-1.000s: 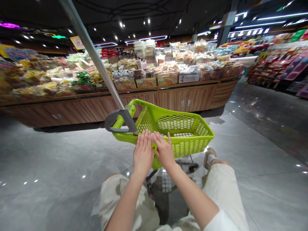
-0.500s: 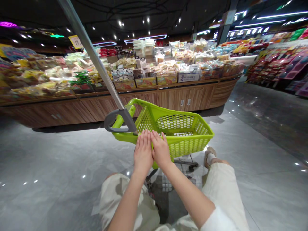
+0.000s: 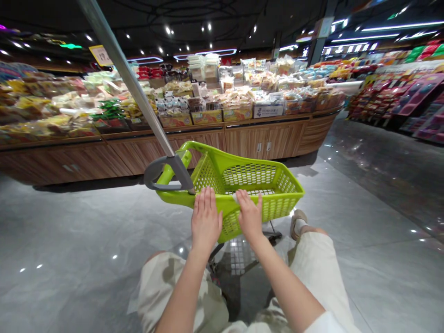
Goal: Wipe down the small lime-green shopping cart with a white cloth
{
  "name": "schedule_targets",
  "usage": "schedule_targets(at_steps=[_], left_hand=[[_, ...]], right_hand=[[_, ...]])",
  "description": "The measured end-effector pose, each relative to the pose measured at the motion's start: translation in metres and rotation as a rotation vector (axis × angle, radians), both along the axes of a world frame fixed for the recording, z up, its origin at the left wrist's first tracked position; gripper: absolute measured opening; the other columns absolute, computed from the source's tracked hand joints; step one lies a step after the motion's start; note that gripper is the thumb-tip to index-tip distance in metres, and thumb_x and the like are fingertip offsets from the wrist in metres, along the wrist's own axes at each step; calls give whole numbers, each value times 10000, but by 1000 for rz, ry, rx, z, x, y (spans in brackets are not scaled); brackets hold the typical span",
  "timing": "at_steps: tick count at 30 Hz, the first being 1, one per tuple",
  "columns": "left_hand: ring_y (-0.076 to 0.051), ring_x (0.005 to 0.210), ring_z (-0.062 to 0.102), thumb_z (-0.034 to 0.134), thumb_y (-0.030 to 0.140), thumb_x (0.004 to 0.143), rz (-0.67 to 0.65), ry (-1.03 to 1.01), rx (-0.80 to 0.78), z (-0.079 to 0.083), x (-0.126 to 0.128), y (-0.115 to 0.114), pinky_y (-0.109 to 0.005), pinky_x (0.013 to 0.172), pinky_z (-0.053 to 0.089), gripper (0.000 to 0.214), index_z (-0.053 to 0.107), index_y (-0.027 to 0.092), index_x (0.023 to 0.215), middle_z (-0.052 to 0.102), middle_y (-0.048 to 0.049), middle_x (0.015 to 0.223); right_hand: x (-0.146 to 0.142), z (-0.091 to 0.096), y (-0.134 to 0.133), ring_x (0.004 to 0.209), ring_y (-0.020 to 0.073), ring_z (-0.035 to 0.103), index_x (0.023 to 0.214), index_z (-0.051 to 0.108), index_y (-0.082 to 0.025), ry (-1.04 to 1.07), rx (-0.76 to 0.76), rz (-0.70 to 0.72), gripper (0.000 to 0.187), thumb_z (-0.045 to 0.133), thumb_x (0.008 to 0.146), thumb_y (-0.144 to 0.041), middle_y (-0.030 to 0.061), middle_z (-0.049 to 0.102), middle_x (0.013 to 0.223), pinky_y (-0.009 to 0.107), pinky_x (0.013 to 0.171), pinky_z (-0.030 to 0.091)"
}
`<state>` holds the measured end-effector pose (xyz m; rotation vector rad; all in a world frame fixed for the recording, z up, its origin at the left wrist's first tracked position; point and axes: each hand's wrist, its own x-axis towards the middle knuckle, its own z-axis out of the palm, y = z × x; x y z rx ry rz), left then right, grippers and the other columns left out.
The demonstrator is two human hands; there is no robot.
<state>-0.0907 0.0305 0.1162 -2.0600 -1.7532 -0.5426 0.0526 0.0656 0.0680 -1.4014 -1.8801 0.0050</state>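
Note:
Both my hands rest palm down on the near rim of a lime-green plastic shopping trolley basket (image 3: pixel 267 210). My left hand (image 3: pixel 206 217) lies on the rim with its fingers extended, close to the foot of a long grey metal pole (image 3: pixel 128 78). That pole rises from a grey loop handle (image 3: pixel 163 171) at the basket's left corner. My right hand (image 3: pixel 250 215) sits farther right on the same rim, apart from my left hand. Neither hand grips anything. The basket looks bare inside, and its wheels are mostly hidden below it.
Ahead stands a long wood-fronted display counter (image 3: pixel 208 145) piled with packaged foods, with a yellow price sign (image 3: pixel 100 55) above. Shelves of red and pink packets (image 3: pixel 388 92) line the right. Polished grey floor surrounds the trolley, and my pale trousers (image 3: pixel 319 268) and sandal (image 3: pixel 298 224) show below.
My right hand has slid right along the rim, opening a gap from my left hand. The store scene has shifted slightly left in view.

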Motion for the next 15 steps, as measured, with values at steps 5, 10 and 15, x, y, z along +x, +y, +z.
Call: schedule_targets(at_steps=[5,10,15], left_hand=[[-307,1482,236,451,162,862,24,24,4,-1,2,0,-494,1219,229,647,316,-16,1469,356,-218,1548],[-308,1484,231,474,259,901,30,-4,-6,0,2,-3,-487,1221,224,666,293,-18,1478,340,-226,1553],[-300,1490,216,473,255,901,10,-34,0,-1,1,-3,-487,1228,211,678,268,-3,1493,323,-220,1563]], right_hand=[[-49,27,-5,1376,157,432,1410,469,-200,16,13,238,644,394,794,-29,67,527,1450,466,1223,4],[20,-7,5,1402,185,401,1412,463,-241,-36,40,98,679,380,782,-2,54,529,1449,568,1189,-57],[55,-27,10,1338,247,481,1308,572,-241,74,41,-230,592,373,800,-11,78,597,1375,652,1147,-65]])
